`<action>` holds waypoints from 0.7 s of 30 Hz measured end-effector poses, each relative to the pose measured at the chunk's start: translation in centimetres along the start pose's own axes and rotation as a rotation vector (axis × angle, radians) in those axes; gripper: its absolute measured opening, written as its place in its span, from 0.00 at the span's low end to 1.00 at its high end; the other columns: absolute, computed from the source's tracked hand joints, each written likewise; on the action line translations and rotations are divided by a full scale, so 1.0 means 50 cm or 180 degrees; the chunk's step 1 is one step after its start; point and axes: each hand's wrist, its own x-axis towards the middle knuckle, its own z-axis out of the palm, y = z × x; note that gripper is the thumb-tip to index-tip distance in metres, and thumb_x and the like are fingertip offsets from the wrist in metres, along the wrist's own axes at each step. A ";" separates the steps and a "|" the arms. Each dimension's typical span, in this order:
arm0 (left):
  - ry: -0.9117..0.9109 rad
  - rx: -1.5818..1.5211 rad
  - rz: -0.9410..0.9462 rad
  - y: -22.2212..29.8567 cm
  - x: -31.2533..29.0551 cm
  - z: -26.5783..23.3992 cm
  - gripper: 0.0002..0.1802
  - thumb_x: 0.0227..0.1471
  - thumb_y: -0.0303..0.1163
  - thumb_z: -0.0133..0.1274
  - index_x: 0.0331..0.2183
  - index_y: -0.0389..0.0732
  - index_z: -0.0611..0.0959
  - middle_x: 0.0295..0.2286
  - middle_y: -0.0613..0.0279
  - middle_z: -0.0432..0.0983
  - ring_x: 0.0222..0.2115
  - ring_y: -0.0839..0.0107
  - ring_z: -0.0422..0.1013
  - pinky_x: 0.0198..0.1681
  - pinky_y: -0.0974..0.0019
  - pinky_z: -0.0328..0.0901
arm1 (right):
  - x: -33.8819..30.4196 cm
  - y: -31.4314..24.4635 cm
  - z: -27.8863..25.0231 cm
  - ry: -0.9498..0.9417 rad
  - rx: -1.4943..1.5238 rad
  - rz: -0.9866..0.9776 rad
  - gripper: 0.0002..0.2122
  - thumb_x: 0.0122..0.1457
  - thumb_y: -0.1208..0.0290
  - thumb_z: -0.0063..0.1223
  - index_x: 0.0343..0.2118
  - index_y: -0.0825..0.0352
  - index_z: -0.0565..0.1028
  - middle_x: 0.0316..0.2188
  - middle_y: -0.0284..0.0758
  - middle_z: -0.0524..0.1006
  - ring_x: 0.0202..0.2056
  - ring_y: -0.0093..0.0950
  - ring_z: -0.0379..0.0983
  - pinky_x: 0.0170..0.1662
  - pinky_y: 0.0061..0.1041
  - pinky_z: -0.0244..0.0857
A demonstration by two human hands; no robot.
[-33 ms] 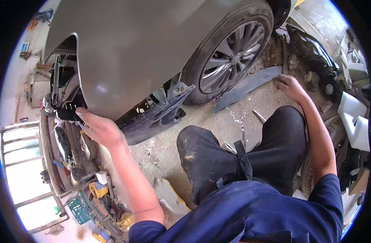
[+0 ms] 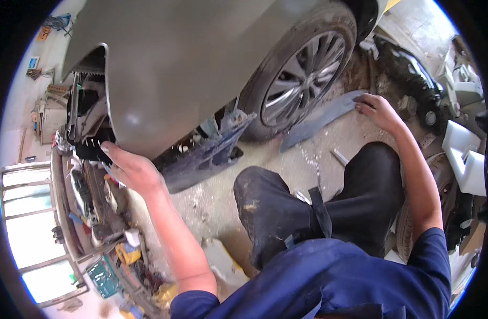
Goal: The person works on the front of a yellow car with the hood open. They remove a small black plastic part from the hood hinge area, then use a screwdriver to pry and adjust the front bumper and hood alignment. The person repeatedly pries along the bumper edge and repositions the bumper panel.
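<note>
A grey-brown car fender (image 2: pixel 164 69) fills the upper left. At its lower front corner is my left hand (image 2: pixel 131 167), fingers together beside a dark gap; a small pale-blue edge shows under them, but what they hold is hidden. My right hand (image 2: pixel 379 111) reaches out to the right, its fingers closed on the far end of a curved grey strip-like panel (image 2: pixel 318 124). That panel slants across the floor just in front of the car's wheel (image 2: pixel 308 80). Below the fender hangs a dark, scuffed plastic piece (image 2: pixel 204 159).
Black car parts (image 2: pixel 414 74) lie at the far right, near white foam blocks (image 2: pixel 462 159). A loose tyre (image 2: pixel 438 175) is beside my right arm. Lower left are a green tool case (image 2: pixel 103 276) and a barred window (image 2: pixel 39 228). A metal rod (image 2: pixel 340 157) lies near my knee.
My right fingers have shifted slightly up and left over the panel's end, and the panel tip sits a little lower. My left hand stays at the fender corner.
</note>
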 end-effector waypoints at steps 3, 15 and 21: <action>-0.0112 -0.0372 -0.0054 -0.003 -0.002 0.000 0.41 0.77 0.59 0.40 0.37 0.26 0.85 0.36 0.52 0.85 0.37 0.65 0.72 0.48 0.59 0.68 | 0.041 -0.251 0.014 0.0454 0.0066 -0.0167 0.14 0.70 0.73 0.62 0.55 0.71 0.82 0.44 0.38 0.87 0.44 0.26 0.80 0.52 0.30 0.75; -0.0494 -0.0212 0.0232 0.014 -0.005 -0.035 0.39 0.78 0.52 0.40 0.31 0.26 0.85 0.29 0.38 0.84 0.31 0.38 0.80 0.36 0.50 0.70 | 0.096 -0.807 -0.129 0.2534 -0.0740 -0.1176 0.16 0.71 0.63 0.61 0.54 0.69 0.83 0.44 0.40 0.87 0.44 0.26 0.82 0.51 0.28 0.75; -0.0412 0.0072 0.0290 0.033 -0.004 -0.031 0.36 0.77 0.49 0.41 0.29 0.29 0.87 0.29 0.40 0.85 0.31 0.36 0.80 0.36 0.45 0.72 | 0.317 -1.028 -0.227 0.3105 -0.2515 -0.1913 0.39 0.65 0.39 0.61 0.70 0.64 0.70 0.53 0.46 0.84 0.55 0.43 0.82 0.60 0.43 0.73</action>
